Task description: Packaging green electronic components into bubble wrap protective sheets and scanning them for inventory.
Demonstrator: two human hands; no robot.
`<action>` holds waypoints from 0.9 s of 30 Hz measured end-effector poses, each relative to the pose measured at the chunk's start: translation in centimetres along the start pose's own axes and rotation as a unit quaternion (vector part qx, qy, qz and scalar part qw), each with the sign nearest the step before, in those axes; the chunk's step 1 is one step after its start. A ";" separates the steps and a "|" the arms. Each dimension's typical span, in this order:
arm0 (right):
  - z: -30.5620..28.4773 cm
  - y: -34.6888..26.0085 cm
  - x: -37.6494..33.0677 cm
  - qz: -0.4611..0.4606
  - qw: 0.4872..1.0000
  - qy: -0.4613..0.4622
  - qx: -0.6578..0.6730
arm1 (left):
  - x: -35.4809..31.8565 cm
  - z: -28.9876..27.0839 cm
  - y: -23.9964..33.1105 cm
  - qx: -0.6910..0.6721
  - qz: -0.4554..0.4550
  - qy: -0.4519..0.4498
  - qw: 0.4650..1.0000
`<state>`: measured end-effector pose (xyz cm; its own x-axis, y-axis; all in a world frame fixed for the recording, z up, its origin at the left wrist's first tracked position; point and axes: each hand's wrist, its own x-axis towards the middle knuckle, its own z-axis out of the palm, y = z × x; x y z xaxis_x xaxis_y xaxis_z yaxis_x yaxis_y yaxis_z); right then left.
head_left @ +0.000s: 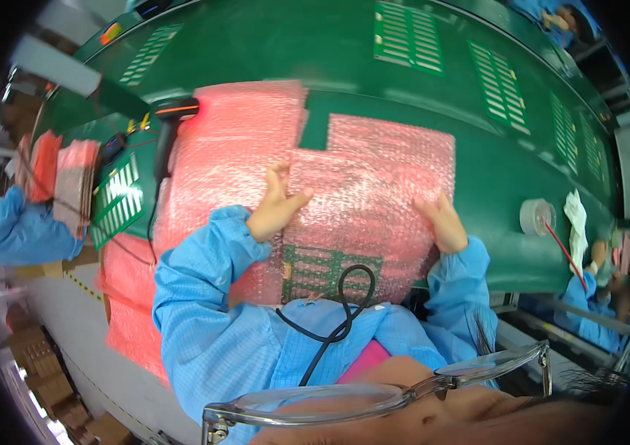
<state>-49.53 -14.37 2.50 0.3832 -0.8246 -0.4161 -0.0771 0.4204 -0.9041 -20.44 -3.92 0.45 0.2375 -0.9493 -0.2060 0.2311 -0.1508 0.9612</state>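
In front of me lies a sheet of pink bubble wrap (374,185), with another piece (396,132) showing beyond it. A green circuit board (315,276) with rows of light slots shows near my body, partly covered by the film. My left hand (279,208) touches the left part of the wrap, its fingers spread. At the right edge of the same wrap is my right hand (442,222), thumb and fingers apart. Neither hand grips anything that I can see. To the left, a wide stack of pink bubble wrap (233,141) lies beside my left sleeve.
A black handheld scanner (169,141) glows red beside the stack. More green boards (408,37) lie along the green surface. A tape roll (536,217) and white cloth (576,222) are at right. A black cable (352,304) loops before my chest. Co-workers' blue sleeves (26,230) appear nearby.
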 end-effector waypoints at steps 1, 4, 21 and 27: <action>-0.1 0.7 -0.5 -0.002 0.999 -0.050 -0.004 | -0.8 -0.3 -0.2 0.004 0.009 0.021 1.000; 0.9 1.8 -3.0 -0.012 0.992 -0.124 -0.024 | -2.7 -1.2 -0.3 0.040 -0.103 -0.081 0.991; 0.9 -7.6 -8.3 -0.308 0.940 -0.043 -0.143 | -8.5 0.9 16.3 0.203 0.278 -0.231 0.910; 1.8 -13.0 -5.1 -0.645 0.705 -0.040 -0.292 | -0.2 1.2 19.1 0.385 0.486 -0.283 0.732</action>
<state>-48.84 -14.99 16.54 0.5293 -0.3441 0.7755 0.0262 -0.9070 -0.4204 -17.16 -6.91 19.08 -0.5419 -0.6404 0.5443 -0.4394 0.7679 0.4661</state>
